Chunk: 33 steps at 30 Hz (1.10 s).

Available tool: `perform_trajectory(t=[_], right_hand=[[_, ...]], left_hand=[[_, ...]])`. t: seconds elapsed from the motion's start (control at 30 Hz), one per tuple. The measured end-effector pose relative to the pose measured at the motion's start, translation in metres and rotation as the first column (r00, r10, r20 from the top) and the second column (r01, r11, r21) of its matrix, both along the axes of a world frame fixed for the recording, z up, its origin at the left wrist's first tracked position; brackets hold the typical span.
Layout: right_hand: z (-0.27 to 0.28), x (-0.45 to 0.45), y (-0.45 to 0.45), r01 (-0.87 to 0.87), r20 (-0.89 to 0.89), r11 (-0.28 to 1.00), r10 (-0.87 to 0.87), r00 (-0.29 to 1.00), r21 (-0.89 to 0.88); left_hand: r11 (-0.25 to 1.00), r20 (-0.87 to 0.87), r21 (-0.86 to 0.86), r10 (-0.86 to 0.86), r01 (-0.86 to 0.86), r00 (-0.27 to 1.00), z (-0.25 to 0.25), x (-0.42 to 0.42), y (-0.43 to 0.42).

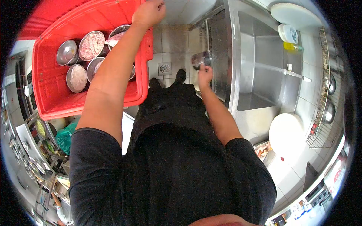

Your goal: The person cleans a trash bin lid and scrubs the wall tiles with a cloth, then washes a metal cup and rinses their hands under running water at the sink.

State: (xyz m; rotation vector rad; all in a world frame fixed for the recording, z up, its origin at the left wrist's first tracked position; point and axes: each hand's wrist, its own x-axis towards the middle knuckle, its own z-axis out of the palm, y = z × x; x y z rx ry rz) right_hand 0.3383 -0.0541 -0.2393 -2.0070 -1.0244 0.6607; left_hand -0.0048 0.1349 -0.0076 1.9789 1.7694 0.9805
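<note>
Head view: right hand was closed on a cup near the sink. Left hand was curled by the bin; grip undeterminable. Left forearm obstructed bowls inside.

Commercial kitchen: steel sink, floor drain

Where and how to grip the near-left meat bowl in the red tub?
Likely best: pinch the near-left rim of the meat bowl from above, left hand preferred. Its mouth faces up, that side borders bare red tub, and other bowls crowd its far and right sides. The right hand holds a metal container.
</note>
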Motion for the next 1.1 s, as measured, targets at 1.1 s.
perform_trajectory(t=[1.1], right_hand=[[0.207, 0.216, 0.165, 0.035, -0.344, 0.964, 0.059, 0.937, 0.263]], left_hand=[[0.999, -0.094, 0.032, 0.034, -0.032, 0.995, -0.004, 0.012, 0.008]])
